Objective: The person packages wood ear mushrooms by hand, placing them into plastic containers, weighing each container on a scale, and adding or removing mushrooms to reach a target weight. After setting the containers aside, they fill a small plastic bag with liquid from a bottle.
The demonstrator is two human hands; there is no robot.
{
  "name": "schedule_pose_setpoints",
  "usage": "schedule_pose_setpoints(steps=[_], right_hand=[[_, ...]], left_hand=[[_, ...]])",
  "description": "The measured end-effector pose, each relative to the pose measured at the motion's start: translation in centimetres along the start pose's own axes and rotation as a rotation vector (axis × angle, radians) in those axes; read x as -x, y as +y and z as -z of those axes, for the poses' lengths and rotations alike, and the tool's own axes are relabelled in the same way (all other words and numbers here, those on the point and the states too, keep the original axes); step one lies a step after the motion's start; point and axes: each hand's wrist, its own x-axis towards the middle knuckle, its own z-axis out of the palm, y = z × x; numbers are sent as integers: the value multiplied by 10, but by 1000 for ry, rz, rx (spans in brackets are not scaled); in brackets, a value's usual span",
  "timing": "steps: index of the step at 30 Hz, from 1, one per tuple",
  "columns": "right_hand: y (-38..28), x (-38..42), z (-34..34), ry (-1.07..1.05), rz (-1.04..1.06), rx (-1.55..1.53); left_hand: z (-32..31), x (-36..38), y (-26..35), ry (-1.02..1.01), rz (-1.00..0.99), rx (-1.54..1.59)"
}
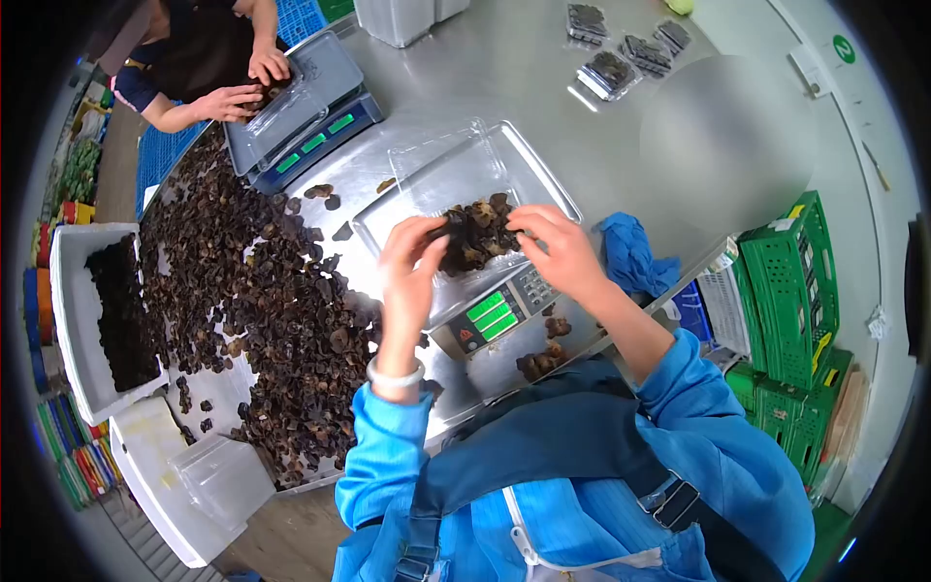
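Observation:
A clear plastic clamshell box (pixel 448 172) lies with its lid folded back on the metal tray of a digital scale (pixel 543 173). Dark brown wood ear mushrooms (pixel 477 236) are heaped in its base. My left hand (pixel 409 262) is at the heap's left side, fingers and thumb curled around some dark pieces. On the opposite side, my right hand (pixel 561 250) has its fingers bent against the mushrooms at the box's right edge. Their fingertips are partly hidden among the pieces. Green digits glow on the scale's display (pixel 492 315), just below the box.
Loose wood ears (pixel 281 320) cover the table's left side, beside a white foam box (pixel 73 320). A co-worker's hands (pixel 254 87) press mushrooms on another scale (pixel 315 141). Filled boxes (pixel 609 73) stand at the back. A blue cloth (pixel 635 257) and green crates (pixel 790 291) are right.

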Motion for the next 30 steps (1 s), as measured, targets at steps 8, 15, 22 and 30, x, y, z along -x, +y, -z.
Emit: schedule_pose_setpoints(steps=[8,15,22,30], right_hand=[[16,29,15,-26,-54,105],[32,51,24,-76,-141,74],[29,30,26,-78,14,168],[32,14,6,-3,23,117]], left_hand=[[-13,5,-1,40,-257,-453],[86,32,-160,35,31,-705],[80,53,-185,225,165,-595],[23,21,-10,219,-105,-326]])
